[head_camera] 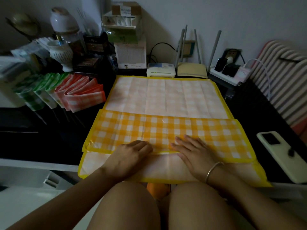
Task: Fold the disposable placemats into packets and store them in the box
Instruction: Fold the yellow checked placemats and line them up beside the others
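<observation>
**Both hands flat on the crease as a yellow placemat is folded**

A person's left hand (131, 156) and right hand (194, 152) rest side by side, a little apart, on the near edge of a folded band (216, 135) of bright yellow-and-white check. The right hand, with a thin metal bangle (213, 170) at the wrist, lies with its fingers straight and spread. The left has its fingers loosely bent, the tips pressing down. Neither hand holds anything.

The band belongs to a large yellow-bordered disposable plastic placemat (166, 97), spread pale side up on the dark bench (49, 140). The band's long axis runs from left to right across the person, and the hands sit near its middle, so each end lies well out to that hand's own side. The unfolded pale sheet stretches away beyond the fingertips. A narrower pale strip passes under the wrists and hangs over the bench edge towards the lap.

By this layout the next move looks likely to run either outward along the crease or forward, away from the body.

Well to the left, a row of folded green-check and orange-check packets (79, 97) stands upright. Whether a box holds them cannot be made out. A pale smartphone (282, 156) lies at the right edge of the bench, clear of the mat.
</observation>
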A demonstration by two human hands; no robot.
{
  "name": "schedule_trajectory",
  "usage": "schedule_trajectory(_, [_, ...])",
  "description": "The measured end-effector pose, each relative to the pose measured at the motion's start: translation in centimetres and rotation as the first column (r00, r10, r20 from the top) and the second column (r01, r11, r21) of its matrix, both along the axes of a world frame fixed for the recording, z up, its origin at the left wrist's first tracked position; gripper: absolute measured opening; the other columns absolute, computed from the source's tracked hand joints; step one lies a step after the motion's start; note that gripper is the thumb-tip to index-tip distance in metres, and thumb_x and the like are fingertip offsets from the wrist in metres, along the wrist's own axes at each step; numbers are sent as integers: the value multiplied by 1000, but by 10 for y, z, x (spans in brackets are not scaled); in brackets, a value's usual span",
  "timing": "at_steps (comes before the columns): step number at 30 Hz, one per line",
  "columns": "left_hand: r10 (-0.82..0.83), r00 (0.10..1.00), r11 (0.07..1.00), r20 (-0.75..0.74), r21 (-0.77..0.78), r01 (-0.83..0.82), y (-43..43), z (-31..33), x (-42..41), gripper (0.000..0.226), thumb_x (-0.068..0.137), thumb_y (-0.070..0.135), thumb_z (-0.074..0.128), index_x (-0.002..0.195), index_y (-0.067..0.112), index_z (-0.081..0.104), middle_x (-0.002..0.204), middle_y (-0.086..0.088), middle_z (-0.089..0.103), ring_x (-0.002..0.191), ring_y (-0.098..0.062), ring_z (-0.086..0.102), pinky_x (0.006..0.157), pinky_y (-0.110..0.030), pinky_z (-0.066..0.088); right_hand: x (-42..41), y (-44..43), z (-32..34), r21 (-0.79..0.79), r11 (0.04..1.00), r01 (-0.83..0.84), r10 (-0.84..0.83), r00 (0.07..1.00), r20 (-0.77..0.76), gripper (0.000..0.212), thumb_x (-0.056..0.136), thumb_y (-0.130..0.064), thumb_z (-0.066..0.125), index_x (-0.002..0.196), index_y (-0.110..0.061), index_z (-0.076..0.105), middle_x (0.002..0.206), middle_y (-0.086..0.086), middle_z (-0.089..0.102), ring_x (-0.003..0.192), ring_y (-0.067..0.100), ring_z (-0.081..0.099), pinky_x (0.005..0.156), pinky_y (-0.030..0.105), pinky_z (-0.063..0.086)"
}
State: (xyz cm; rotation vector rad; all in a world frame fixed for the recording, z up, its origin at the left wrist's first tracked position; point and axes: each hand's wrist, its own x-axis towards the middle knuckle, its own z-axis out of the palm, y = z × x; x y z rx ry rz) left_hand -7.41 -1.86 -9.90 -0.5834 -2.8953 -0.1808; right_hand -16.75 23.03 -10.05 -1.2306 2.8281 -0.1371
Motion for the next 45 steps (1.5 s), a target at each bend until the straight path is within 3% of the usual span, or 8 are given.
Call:
schedule_trajectory(4, [61,998,991,25,117,-63,-3,18,1,42,89,35,39,124,25,60,106,8,71,93,-17,67,61,-30,54,-2,-4,35,49,998,-47,38,986,163,49,102,-46,14,135,-31,47,137,-1,55,130,26,44,110,32,28])
schedule_trajectory(8, [132,971,976,198,146,-162,3,45,-14,34,92,38,34,109,24,59,78,-1,69,75,-27,64,61,-32,40,-20,-6,64,90,996,-24,-1,965,263,23,101,-45,26,101,-27,40,80,-9,54,85,22,51,74,32,36])
schedule_trajectory(13, [156,813,966,561,85,-244,-3,65,-57,17,100,30,49,108,23,62,89,8,61,77,-8,56,65,-19,38,-45,-18,70,116,993,-35,1,959,285,20,100,-49,32,90,-33,41,69,-10,47,67,13,48,65,30,36])
schedule_trajectory(18, [259,902,958,346,-209,-195,-5,62,-78,27,100,44,43,116,30,59,113,2,65,102,-22,60,79,-29,40,-65,-25,47,181,981,-74,98,987,-127,30,99,-49,34,101,-27,54,97,-4,63,98,24,58,76,34,37])
schedule_trajectory(22, [237,954,940,181,-289,-179,-8,46,-86,29,99,49,40,108,28,58,109,1,64,97,-25,62,72,-30,37,-67,-23,14,48,998,-40,54,943,-328,26,71,-40,79,78,-20,64,71,0,64,71,27,62,66,38,45])
schedule_trajectory(27, [294,955,947,47,-149,-284,-12,16,-81,31,95,54,43,105,28,55,109,4,61,94,-25,63,69,-31,34,-59,-18,-11,-222,974,44,-109,950,-292,16,76,-39,64,77,-24,60,74,-3,58,72,25,56,60,35,45])
schedule_trajectory(35, [446,888,781,109,436,-446,-25,-18,-78,39,81,60,50,81,24,64,68,8,66,65,-13,61,59,-34,49,-63,-5,-24,-533,833,149,-175,984,1,27,89,-36,45,79,-19,63,79,-6,57,80,19,47,73,34,38])
schedule_trajectory(45, [457,884,860,-103,304,-409,-22,-29,-76,32,85,53,49,80,23,59,77,4,66,65,-26,61,54,-30,44,-64,-15,-15,-436,868,237,-254,967,21,7,77,-23,68,83,-20,65,83,-3,57,82,26,55,73,37,44])
